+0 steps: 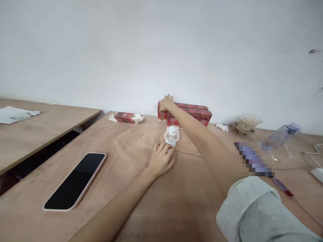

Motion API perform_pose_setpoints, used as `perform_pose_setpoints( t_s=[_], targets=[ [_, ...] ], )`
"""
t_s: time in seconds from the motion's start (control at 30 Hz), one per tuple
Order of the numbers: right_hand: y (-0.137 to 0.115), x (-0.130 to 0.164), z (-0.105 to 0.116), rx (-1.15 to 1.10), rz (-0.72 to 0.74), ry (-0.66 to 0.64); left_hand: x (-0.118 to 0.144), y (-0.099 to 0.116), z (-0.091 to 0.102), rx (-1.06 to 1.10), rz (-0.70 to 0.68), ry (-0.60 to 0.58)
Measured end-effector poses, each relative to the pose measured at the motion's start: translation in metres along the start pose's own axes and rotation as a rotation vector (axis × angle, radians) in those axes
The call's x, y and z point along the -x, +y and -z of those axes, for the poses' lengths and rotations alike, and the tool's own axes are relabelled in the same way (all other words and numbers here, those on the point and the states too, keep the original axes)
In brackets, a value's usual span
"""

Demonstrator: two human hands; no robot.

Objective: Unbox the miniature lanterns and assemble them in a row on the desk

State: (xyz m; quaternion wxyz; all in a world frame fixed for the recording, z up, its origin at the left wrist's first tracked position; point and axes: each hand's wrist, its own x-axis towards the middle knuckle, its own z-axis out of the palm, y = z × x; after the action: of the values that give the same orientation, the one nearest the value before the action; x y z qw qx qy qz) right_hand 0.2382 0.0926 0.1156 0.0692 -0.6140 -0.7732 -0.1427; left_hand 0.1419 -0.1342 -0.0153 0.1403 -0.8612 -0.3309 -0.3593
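Observation:
My right hand [167,102] reaches across to the wall and grips the left end box of the back row, a small red printed box [162,116]. Its fingers lie over the box top. In front stands another row of red boxes [205,118]. My left hand [162,157] rests on the table with its fingers curled round a small thing, mostly hidden, that I cannot make out. Just beyond its fingertips is a small clear container with a white top [173,131], with a white plastic ring-shaped piece [178,137] around it.
An opened red box [125,117] lies at the back left. A phone [75,181] lies near the left edge, beside a gap to another table [50,131]. On the right are a lidded cup [248,122], a tilted clear bottle [282,134], a purple phone [254,159] and a cable [306,210].

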Motion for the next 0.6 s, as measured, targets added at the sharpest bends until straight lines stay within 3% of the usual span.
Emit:
perform_pose_setpoints(
  t_s=[0.2,0.3,0.37,0.5,0.6],
  targets=[
    [-0.028,0.015,0.002,0.018,0.193,0.058,0.000,0.000,0.002,-0.002,0.025,0.059],
    [-0.036,0.030,0.016,0.019,0.321,0.092,0.000,-0.001,0.003,0.010,0.078,0.101],
    [-0.033,0.048,0.030,-0.036,0.397,0.203,0.000,-0.002,0.003,0.005,0.136,0.148],
    [-0.003,0.113,0.050,-0.473,0.349,0.562,0.002,-0.005,0.001,-0.046,0.245,0.270],
    [0.021,0.177,0.039,-0.890,0.185,0.735,0.004,-0.009,0.000,-0.026,0.302,0.348]
  ],
)
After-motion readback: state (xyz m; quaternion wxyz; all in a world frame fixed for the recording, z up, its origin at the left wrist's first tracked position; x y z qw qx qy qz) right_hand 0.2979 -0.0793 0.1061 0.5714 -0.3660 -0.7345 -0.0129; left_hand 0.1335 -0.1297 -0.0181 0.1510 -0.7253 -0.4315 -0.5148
